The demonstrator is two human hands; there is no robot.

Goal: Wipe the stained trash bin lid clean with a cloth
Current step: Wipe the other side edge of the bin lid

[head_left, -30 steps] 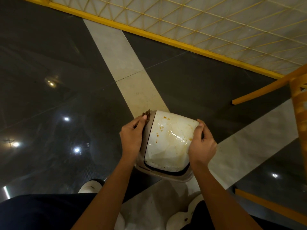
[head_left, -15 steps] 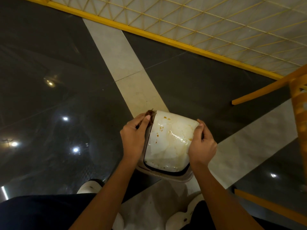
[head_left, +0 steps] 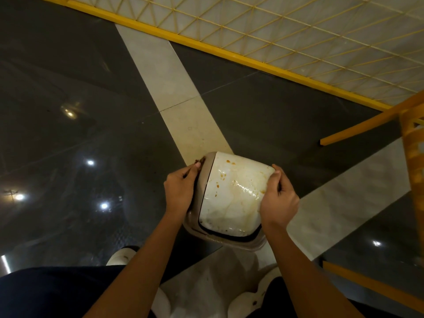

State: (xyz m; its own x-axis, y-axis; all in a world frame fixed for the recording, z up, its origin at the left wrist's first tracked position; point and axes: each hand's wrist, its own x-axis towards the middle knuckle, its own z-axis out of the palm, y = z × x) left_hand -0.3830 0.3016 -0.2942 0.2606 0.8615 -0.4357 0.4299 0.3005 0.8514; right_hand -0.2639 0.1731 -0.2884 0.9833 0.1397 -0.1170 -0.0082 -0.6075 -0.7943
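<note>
The stained trash bin lid (head_left: 231, 198) is held over the tiled floor (head_left: 91, 111), its top facing the camera, probably so the orange spots (head_left: 221, 174) and smears can be seen for wiping. The left hand (head_left: 180, 191) grips the lid's left rim with curled fingers, and the right hand (head_left: 278, 203) clasps the right edge likewise. No cloth plainly shows, and I cannot tell what the dark scrap (head_left: 199, 160) by the left fingertips is.

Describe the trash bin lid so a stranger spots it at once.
Follow the pale strip across the dark glossy floor toward the camera. At its near end the left hand and right hand hold the trash bin lid: a white panel in a grey frame, alone in bearing orange-brown stains.
</note>
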